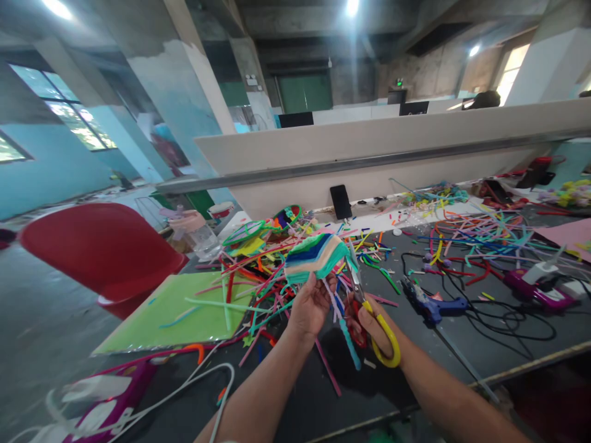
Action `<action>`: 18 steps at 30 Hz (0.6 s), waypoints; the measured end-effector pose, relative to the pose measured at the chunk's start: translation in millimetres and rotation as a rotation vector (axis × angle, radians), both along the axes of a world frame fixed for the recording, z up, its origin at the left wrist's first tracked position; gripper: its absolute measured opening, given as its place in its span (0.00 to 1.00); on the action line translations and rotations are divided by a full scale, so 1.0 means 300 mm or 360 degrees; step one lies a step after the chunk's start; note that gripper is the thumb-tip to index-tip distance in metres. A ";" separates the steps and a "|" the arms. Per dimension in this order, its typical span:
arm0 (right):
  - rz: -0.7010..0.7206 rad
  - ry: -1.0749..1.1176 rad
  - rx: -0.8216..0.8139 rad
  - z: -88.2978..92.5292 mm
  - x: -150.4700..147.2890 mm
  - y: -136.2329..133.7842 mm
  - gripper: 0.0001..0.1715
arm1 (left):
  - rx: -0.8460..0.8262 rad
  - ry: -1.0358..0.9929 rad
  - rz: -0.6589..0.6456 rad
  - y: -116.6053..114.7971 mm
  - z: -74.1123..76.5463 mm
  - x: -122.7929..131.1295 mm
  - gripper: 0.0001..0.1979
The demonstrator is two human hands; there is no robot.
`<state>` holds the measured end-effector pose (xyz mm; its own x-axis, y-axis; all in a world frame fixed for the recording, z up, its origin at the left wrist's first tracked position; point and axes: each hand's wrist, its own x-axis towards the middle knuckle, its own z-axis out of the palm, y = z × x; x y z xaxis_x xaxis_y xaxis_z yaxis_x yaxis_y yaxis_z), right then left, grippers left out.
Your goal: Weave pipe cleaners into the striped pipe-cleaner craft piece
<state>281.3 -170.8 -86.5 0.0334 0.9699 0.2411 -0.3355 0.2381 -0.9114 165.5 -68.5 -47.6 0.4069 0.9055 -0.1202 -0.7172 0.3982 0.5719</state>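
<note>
My left hand [310, 307] is closed on a striped pipe-cleaner piece [314, 258] in teal, blue and cream bands, held above the table. Thumb and fingers pinch its lower edge. A lilac and teal pipe-cleaner strand [347, 341] hangs down between my hands. In my right hand [372, 323] is a pair of scissors [388, 344] with yellow and red handles, fingers wrapped through the loops. The blades point up and lie against the right end of the striped piece. Whether they are cutting into it I cannot tell.
Loose pipe cleaners [272, 283] cover the dark table. A blue glue gun [434, 307] with black cables lies at right. At left are a green sheet [170, 307], a clear jug [198, 237] and a red chair [101, 246]. A phone [340, 202] leans against the partition [286, 160].
</note>
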 end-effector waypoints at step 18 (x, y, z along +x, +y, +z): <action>0.0060 0.0079 -0.0023 0.008 -0.004 -0.005 0.25 | 0.0001 -0.0022 0.0000 0.007 -0.003 -0.005 0.09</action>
